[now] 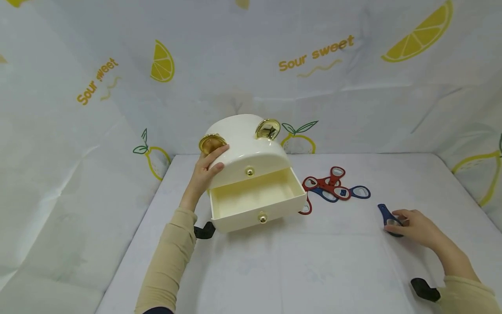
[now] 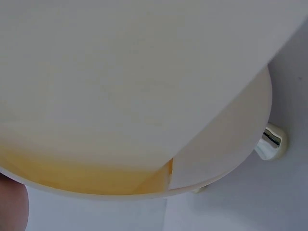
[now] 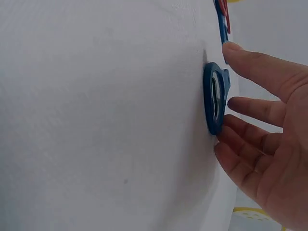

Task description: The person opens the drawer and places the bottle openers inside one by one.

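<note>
On the right part of the table (image 1: 321, 270), the blue opener (image 1: 386, 213) sits under the right hand (image 1: 419, 226), well apart from the pile (image 1: 326, 188). Its long axis runs aslant: the narrow end points away from the person and a little left, while the wide ring, with its metal insert, lies nearer the person, partly behind the thumb. From the right wrist the ring shows at a steep slant, the narrow end beyond it. The right hand's fingers are spread and slightly bent about the ring; whether the fingertips touch it, I cannot tell. The left hand (image 1: 205, 172) grips the box (image 1: 247, 135) at its left edge, thumb on the front, index finger stretched below a gold ear (image 1: 211, 144); its other fingers are hidden. The box's front faces the person, turned slightly right, and its drawer (image 1: 235, 223) is pulled out the same way. The pile, red and blue openers pointing several ways, lies just right of the drawer. Behind hangs a lemon-print cloth (image 1: 235, 56).
</note>
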